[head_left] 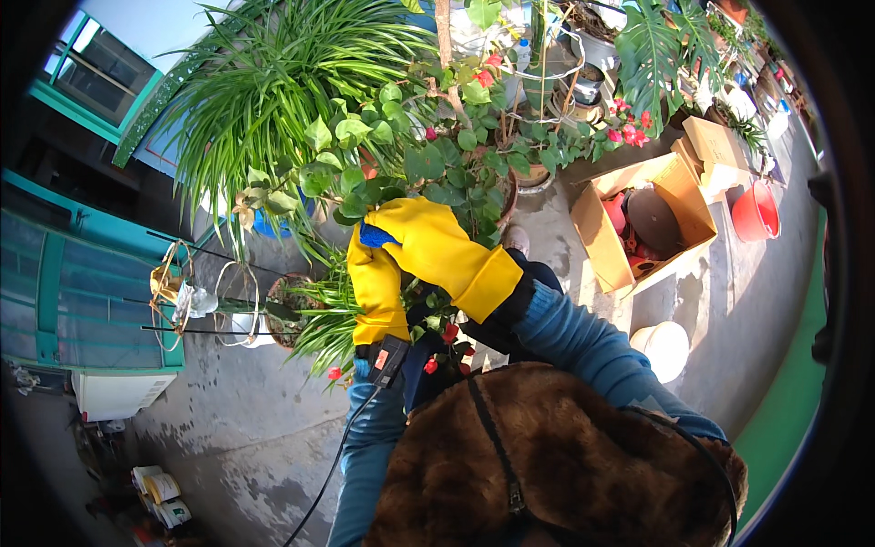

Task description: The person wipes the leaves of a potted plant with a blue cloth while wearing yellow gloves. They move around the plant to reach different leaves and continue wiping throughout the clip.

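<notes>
The left hand [375, 273] and right hand [424, 235], both in yellow gloves, meet at the lower edge of a leafy flowering plant [424, 164], which spreads from 11 to 2 o'clock of them. The gloves' fingers bend inward and crowd together about a small blue patch [374, 235]; whether they pinch it, a stem or nothing, I cannot tell. A stem could snap or leaves tear if the gloves pull together blindly, since they cover their own fingertips. The dark cable [342, 447], running off toward 7 o'clock, might catch on foliage if the left arm swings, and the low red blossoms [449, 333] at 5 o'clock could be crushed by a sleeve [583, 337] pressing inward. Counted: two gloves, one cable, one large grassy plant [292, 91] at 11 o'clock, one open cardboard box [594, 232] with things in it at 3 o'clock, one red bucket [749, 217] beyond it, and one pale round tub [663, 353] near 4 o'clock. The blossoms overlap too much to count.
</notes>
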